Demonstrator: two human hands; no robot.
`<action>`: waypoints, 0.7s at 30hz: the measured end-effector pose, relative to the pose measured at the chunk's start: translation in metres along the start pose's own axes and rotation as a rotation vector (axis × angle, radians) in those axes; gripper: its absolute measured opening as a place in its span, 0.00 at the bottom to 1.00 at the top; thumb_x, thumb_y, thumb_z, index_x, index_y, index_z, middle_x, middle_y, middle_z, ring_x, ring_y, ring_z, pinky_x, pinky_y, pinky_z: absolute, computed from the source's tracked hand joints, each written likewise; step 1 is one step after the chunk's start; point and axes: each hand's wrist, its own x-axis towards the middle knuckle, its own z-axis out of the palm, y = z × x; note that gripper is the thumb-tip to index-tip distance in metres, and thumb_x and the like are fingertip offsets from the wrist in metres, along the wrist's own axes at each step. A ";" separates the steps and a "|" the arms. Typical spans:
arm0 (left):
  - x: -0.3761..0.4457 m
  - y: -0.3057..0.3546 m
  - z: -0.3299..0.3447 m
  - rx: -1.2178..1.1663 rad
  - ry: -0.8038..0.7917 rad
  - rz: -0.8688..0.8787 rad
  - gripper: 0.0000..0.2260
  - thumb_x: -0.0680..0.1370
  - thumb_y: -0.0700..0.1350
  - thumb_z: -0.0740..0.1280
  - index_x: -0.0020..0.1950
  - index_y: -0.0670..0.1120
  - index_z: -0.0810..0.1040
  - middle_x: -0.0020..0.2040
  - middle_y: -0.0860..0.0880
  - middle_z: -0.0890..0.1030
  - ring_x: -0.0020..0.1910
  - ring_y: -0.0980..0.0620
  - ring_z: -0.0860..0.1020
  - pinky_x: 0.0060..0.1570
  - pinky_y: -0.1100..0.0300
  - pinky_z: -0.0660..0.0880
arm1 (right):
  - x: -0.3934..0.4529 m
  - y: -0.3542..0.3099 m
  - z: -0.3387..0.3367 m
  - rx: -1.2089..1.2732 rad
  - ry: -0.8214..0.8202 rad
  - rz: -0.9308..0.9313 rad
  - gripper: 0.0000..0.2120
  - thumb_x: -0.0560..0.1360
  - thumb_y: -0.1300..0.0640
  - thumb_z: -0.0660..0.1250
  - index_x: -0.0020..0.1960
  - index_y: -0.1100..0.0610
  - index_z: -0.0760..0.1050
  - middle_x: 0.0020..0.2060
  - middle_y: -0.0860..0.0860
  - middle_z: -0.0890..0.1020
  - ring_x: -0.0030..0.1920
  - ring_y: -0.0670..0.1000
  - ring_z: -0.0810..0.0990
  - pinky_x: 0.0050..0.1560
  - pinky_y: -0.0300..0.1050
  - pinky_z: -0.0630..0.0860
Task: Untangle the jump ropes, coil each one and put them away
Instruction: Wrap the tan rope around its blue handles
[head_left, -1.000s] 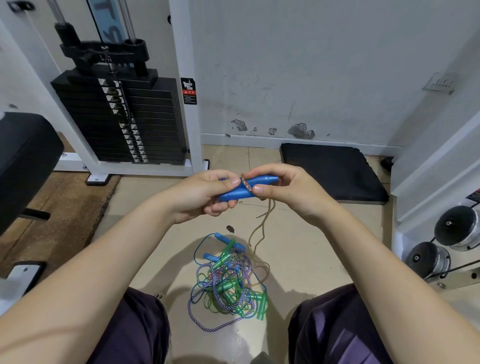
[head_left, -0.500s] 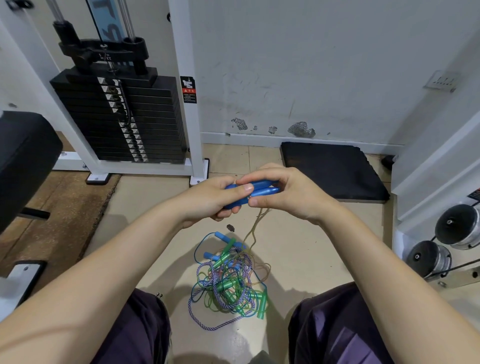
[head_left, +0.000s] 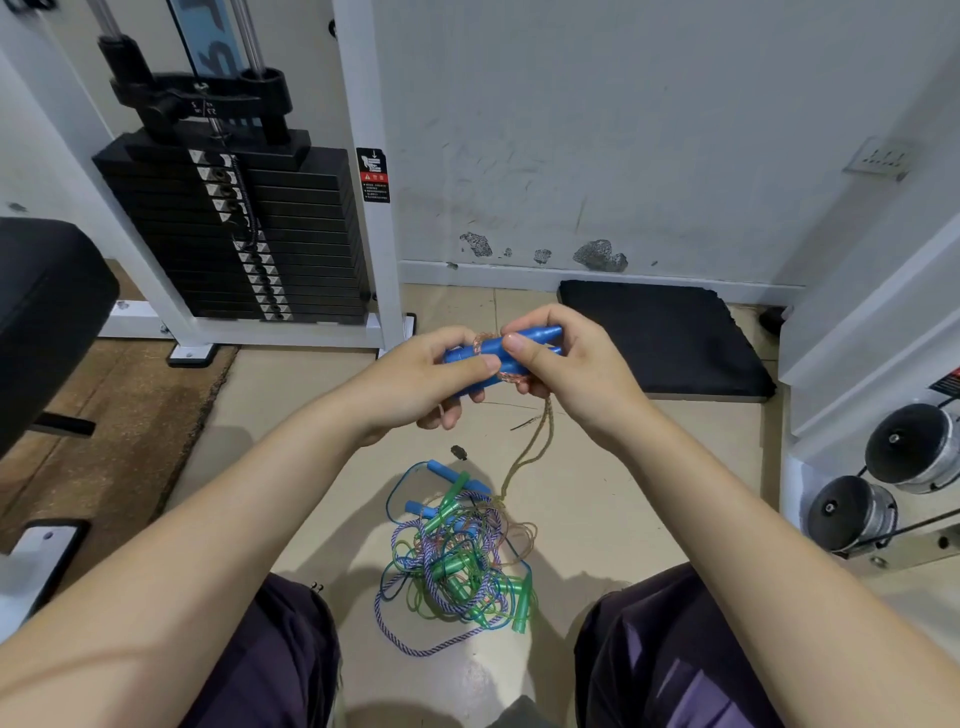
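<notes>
Two blue jump rope handles (head_left: 535, 338) lie side by side, held level above the floor. My left hand (head_left: 426, 374) grips their left end and my right hand (head_left: 566, 364) pinches their right end. A tan cord (head_left: 501, 358) is wound round the middle of the handles. Its loose length (head_left: 530, 452) hangs down to the floor. Below, between my knees, a tangled pile of jump ropes (head_left: 457, 556) holds blue, green and purple-white cords with several green and blue handles.
A black weight stack (head_left: 234, 228) in a white frame stands at the back left. A black padded seat (head_left: 47, 312) is at far left, a black foam mat (head_left: 660, 332) lies by the wall, and round metal weights (head_left: 883, 483) sit at right.
The handles rose slightly, then came back down. More tan cord now shows wound round their middle, and the hanging length is shorter.
</notes>
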 end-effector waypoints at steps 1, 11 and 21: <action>0.000 0.000 -0.002 0.013 0.000 -0.012 0.07 0.80 0.50 0.66 0.53 0.47 0.77 0.39 0.46 0.80 0.25 0.51 0.71 0.26 0.63 0.62 | 0.000 -0.001 -0.002 -0.007 -0.003 0.002 0.05 0.76 0.59 0.70 0.50 0.60 0.78 0.37 0.53 0.80 0.30 0.46 0.77 0.31 0.36 0.74; -0.002 -0.002 -0.001 -0.077 -0.053 0.016 0.09 0.81 0.45 0.65 0.54 0.40 0.78 0.44 0.42 0.82 0.30 0.51 0.77 0.29 0.63 0.71 | 0.004 0.008 -0.003 0.211 -0.154 0.163 0.13 0.75 0.59 0.69 0.54 0.68 0.78 0.42 0.60 0.81 0.38 0.53 0.77 0.41 0.43 0.74; 0.003 0.001 0.000 -0.168 0.139 0.130 0.08 0.83 0.42 0.61 0.48 0.42 0.78 0.40 0.42 0.79 0.24 0.54 0.73 0.25 0.65 0.68 | 0.003 0.000 0.002 0.203 -0.192 0.154 0.13 0.77 0.54 0.67 0.59 0.58 0.77 0.40 0.55 0.77 0.30 0.51 0.74 0.34 0.43 0.70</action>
